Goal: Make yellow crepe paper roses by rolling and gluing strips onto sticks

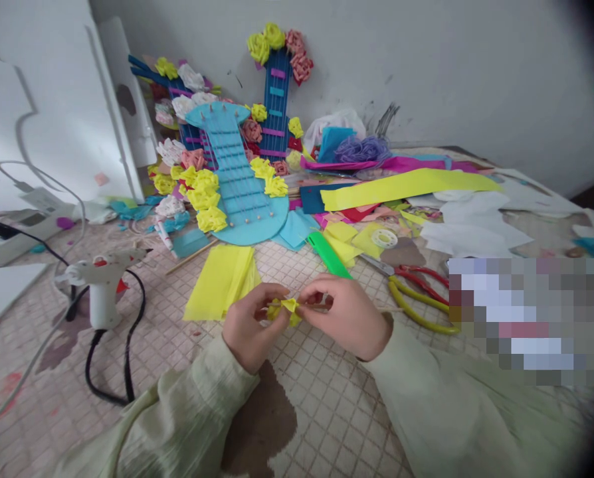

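My left hand and my right hand meet low in the middle of the view, both pinching a small crumpled yellow paper flower between their fingertips. The fingers of both hands are curled in on it. Just behind the hands lies a folded sheet of yellow paper and a green strip. Further back stands a blue guitar-shaped paper model edged with yellow, pink and white paper flowers.
A white glue gun with a black cord stands at the left. Yellow-handled scissors and red-handled scissors lie at the right. A long yellow strip, a tape roll and paper scraps cover the back of the tiled table.
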Tool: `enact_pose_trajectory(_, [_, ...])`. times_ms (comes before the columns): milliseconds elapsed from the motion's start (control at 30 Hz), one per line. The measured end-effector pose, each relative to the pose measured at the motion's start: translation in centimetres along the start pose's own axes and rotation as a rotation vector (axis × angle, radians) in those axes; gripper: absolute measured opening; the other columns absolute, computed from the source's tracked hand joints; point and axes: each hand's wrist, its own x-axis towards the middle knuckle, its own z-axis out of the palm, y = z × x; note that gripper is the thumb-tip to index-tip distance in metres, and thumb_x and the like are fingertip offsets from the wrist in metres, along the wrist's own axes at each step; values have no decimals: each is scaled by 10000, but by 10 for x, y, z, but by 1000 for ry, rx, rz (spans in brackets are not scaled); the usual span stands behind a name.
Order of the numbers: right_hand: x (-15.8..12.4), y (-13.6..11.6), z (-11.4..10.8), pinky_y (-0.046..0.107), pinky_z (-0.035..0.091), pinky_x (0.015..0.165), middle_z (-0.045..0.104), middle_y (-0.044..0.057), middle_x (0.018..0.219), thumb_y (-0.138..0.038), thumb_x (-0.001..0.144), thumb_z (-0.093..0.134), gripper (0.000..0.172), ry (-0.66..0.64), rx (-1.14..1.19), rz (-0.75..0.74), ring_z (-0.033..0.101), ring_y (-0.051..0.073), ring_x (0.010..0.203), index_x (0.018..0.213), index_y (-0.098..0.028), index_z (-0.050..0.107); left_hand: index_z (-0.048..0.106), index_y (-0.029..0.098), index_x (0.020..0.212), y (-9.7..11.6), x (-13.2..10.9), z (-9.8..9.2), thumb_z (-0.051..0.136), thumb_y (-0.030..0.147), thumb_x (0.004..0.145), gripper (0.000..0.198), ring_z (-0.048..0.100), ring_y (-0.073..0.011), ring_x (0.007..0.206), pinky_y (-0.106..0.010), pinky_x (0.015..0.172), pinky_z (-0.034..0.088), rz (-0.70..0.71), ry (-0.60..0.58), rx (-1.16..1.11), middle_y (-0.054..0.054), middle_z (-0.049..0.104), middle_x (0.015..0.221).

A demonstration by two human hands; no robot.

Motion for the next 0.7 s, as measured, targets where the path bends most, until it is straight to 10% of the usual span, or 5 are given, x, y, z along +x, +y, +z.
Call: enact_pose_trajectory(700, [1,4,5,221,441,560,626,16,690,-90,704,573,99,30,-26,-137,549,107,616,730,-153,644,582,163,816,10,4,-2,598,195,621,198,565,-140,700,-227,581,445,-87,20,-84,-20,601,777])
